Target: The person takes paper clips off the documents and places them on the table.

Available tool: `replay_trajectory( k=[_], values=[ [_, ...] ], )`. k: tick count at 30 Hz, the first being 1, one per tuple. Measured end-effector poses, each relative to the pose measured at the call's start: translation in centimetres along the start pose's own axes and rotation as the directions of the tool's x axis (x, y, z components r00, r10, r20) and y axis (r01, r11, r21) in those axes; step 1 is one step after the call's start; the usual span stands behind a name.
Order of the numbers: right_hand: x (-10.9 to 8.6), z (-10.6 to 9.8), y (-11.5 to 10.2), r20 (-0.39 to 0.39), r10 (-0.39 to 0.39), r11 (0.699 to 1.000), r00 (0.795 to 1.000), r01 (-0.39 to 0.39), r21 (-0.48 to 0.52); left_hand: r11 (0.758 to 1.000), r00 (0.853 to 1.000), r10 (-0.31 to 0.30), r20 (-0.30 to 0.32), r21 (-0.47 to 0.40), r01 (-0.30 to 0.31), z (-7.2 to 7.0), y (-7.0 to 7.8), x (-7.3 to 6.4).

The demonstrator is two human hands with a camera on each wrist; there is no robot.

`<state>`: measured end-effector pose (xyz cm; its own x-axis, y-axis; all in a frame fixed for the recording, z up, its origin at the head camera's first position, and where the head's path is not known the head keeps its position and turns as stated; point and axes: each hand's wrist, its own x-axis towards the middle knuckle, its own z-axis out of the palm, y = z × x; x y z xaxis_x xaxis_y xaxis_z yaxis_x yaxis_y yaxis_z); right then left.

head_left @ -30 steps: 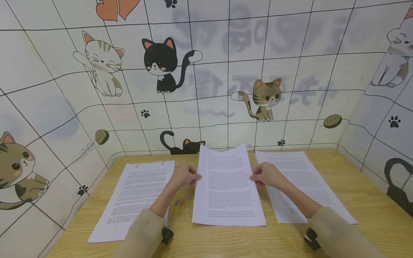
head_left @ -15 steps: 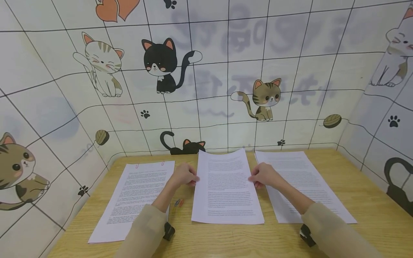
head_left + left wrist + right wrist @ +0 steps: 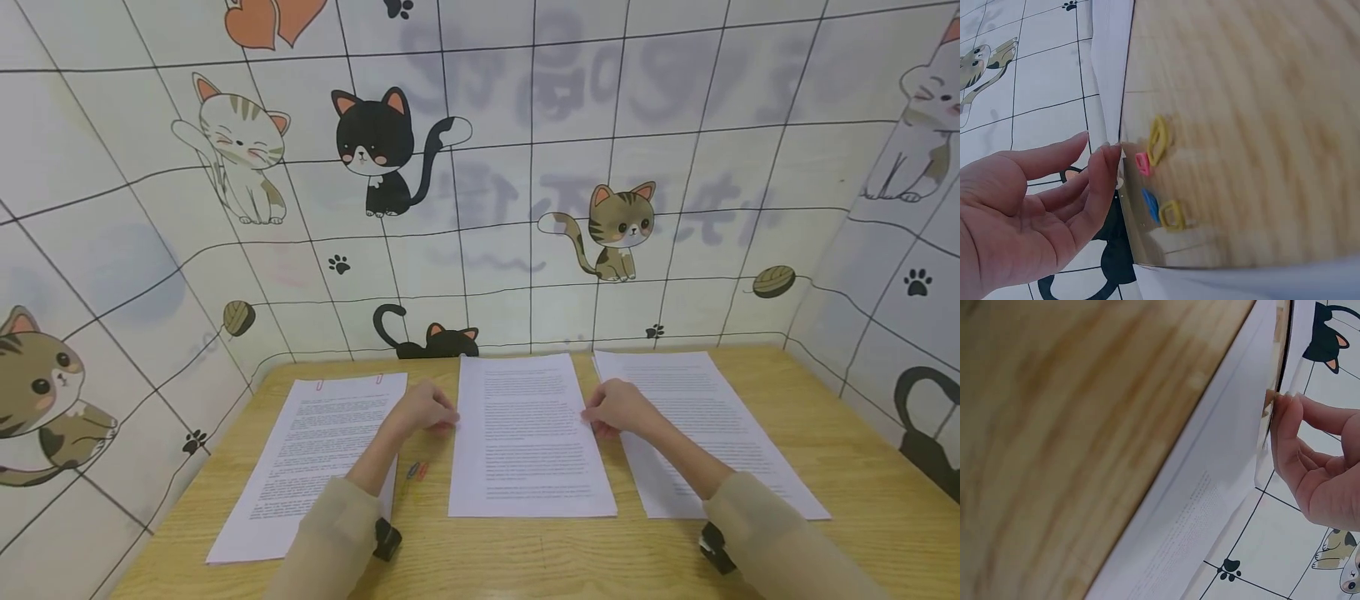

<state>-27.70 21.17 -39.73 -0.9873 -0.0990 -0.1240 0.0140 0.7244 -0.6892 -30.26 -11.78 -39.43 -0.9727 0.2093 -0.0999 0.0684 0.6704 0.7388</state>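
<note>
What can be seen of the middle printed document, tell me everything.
The middle printed document is white paper with dense dark paragraphs, too small to read. It lies flat on the wooden table, between the left document and right document. The left hand and right hand have fingertips at its side edges.

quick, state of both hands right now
Left hand: open, at the middle paper.
Right hand: at that paper's other edge; cannot tell if pinching.
</note>
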Motion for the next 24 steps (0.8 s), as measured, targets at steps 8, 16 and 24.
replay_trajectory(
  k=[8,16,24],
  values=[
    [-0.6,-0.8,-0.6,-0.053,-0.082,0.996,0.995,0.084,0.037,0.994,1.0,-0.004,-0.023,-0.112,0.001,-0.5,-0.3,-0.7],
    [-0.8,-0.8,-1.8,-0.069,-0.095,0.989,0.993,0.102,0.105,0.992,0.999,0.016,-0.051,-0.124,-0.023,-1.6,-0.6,-1.9],
    [-0.5,0.1,-3.4,-0.069,-0.13,0.975,0.989,0.14,0.174,0.994,0.998,-0.001,-0.066,-0.109,-0.006,-3.0,-1.5,-3.1]
  ],
)
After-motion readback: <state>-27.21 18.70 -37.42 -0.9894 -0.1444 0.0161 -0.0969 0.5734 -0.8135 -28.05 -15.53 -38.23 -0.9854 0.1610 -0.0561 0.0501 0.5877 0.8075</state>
